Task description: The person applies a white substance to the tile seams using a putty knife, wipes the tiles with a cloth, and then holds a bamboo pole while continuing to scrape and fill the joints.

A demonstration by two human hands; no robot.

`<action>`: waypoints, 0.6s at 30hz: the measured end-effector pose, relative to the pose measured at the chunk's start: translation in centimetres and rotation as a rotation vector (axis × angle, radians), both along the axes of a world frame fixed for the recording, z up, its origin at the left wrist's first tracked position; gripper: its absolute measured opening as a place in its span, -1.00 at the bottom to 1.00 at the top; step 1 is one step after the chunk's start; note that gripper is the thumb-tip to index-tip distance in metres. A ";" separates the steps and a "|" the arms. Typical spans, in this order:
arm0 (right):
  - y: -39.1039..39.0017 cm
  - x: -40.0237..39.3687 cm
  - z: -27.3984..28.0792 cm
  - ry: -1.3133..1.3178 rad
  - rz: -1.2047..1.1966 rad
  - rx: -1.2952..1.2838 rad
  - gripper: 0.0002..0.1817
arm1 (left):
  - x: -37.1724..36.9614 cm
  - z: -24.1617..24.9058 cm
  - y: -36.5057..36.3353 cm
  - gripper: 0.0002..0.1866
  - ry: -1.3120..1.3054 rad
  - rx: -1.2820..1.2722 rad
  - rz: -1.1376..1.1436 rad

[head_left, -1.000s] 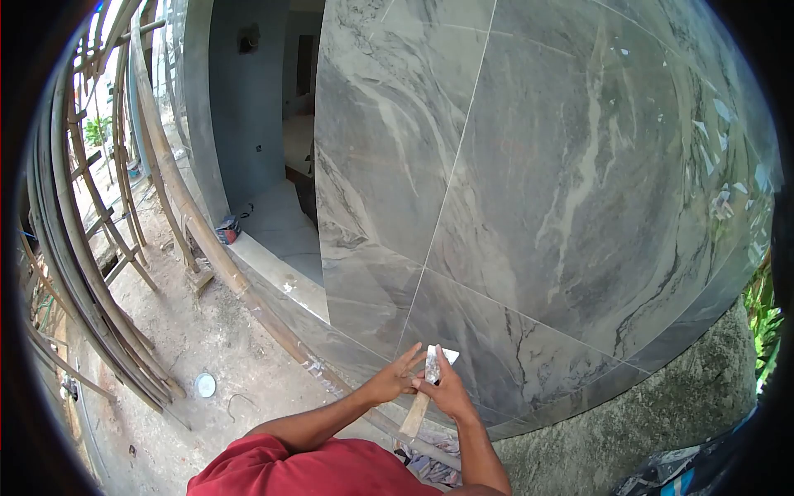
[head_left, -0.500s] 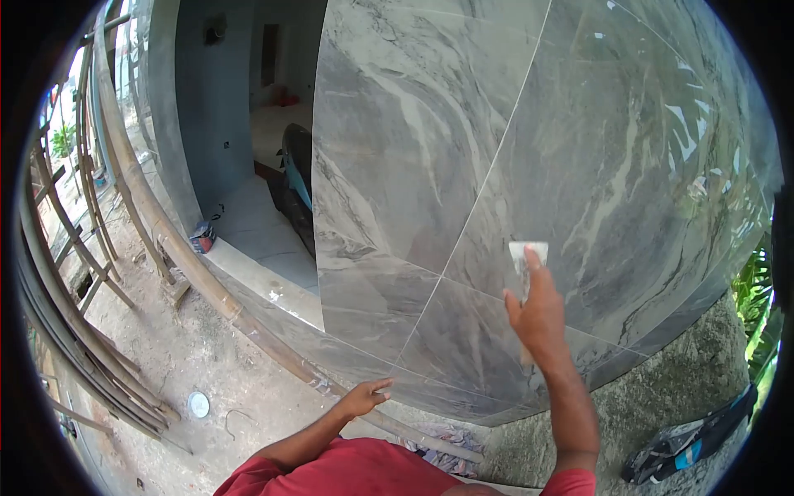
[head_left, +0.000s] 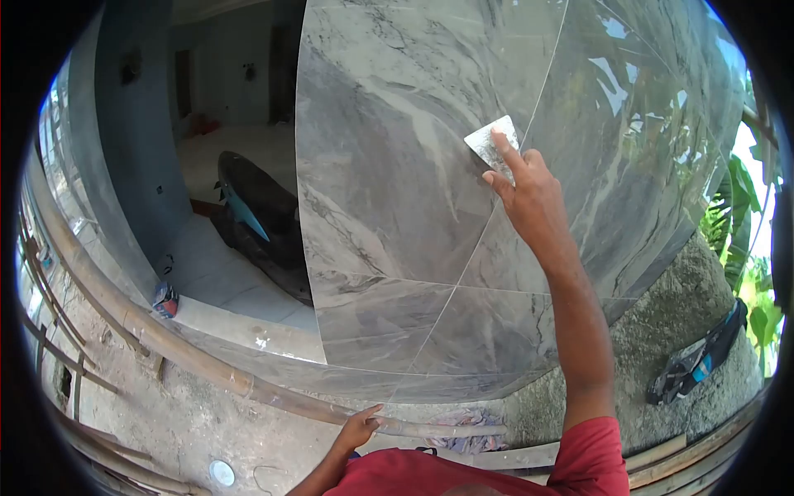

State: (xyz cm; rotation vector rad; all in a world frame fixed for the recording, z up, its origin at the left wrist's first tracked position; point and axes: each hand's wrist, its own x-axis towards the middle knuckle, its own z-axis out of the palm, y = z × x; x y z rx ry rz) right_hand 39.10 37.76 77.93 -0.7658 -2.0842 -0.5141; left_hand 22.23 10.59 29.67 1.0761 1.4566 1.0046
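Note:
My right hand (head_left: 536, 198) grips a flat, white-smeared scraper (head_left: 482, 142), forefinger pressed along its face and thumb at its side. The scraper lies against the glossy grey marbled wall tile (head_left: 397, 190), just left of the slanting pale joint between two large tiles. Low down at the foot of the wall, my left hand (head_left: 359, 430) has its forefinger stretched out and nothing visible in it. Behind that hand runs a long bamboo pole (head_left: 289, 399).
At left a doorway opens onto a room with a dark motorcycle (head_left: 260, 236). A small packet (head_left: 165, 300) stands by the sill (head_left: 248, 328). Crumpled cloth (head_left: 467, 431) lies below the wall; a dark bag-like bundle (head_left: 695, 364) rests on rough concrete at right. A white round lid-like disc (head_left: 222, 472) is on the ground.
My right hand has moved the scraper up the wall and a little left, tilting it beside the joint. My view has shifted, showing more of the doorway. The left hand stays low.

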 end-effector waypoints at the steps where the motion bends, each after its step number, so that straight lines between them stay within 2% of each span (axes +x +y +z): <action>1: -0.8 -0.1 -1.1 -0.030 -0.139 -0.006 -0.31 | -0.9 -0.6 -0.4 -0.46 0.002 -0.002 -0.028; 3: -1.7 -1.0 -5.4 -0.040 -0.221 -0.019 -0.37 | -2.2 -3.3 -2.2 -0.47 0.031 0.047 0.010; 5: -2.3 -2.5 -6.1 -0.054 -0.294 -0.024 -0.42 | -4.0 -4.8 -3.4 -0.48 0.003 -0.004 0.004; 7: -2.9 -4.2 -3.5 -0.066 -0.331 -0.034 -0.45 | -5.4 -5.3 -4.4 -0.50 0.078 0.093 0.018; 8: -3.5 -5.6 -0.6 -0.067 -0.373 0.017 -0.47 | -6.2 -5.7 -4.4 -0.51 0.084 0.009 0.003; 10: -3.4 -7.6 4.4 -0.028 -0.353 0.117 -0.48 | -7.4 -7.9 -3.5 -0.52 0.080 0.052 -0.033; 11: -3.5 -7.8 4.1 -0.028 -0.372 0.114 -0.48 | -8.0 -8.6 -3.1 -0.52 0.079 0.104 -0.045; 13: -3.8 -8.2 3.1 0.008 -0.372 0.065 -0.50 | -9.0 -5.2 -1.9 -0.52 0.063 0.050 -0.042; 15: -3.9 -7.2 -4.0 0.014 -0.414 -0.065 -0.46 | -9.8 -3.4 -1.3 -0.52 0.039 0.018 -0.029; 17: -5.2 -7.0 -11.3 -0.028 -0.356 -0.199 -0.40 | -9.9 -3.3 -1.0 -0.51 0.035 0.149 0.065; 18: -5.6 -7.5 -11.9 -0.019 -0.358 -0.289 -0.40 | -10.1 -3.5 -1.3 -0.49 0.034 0.174 0.063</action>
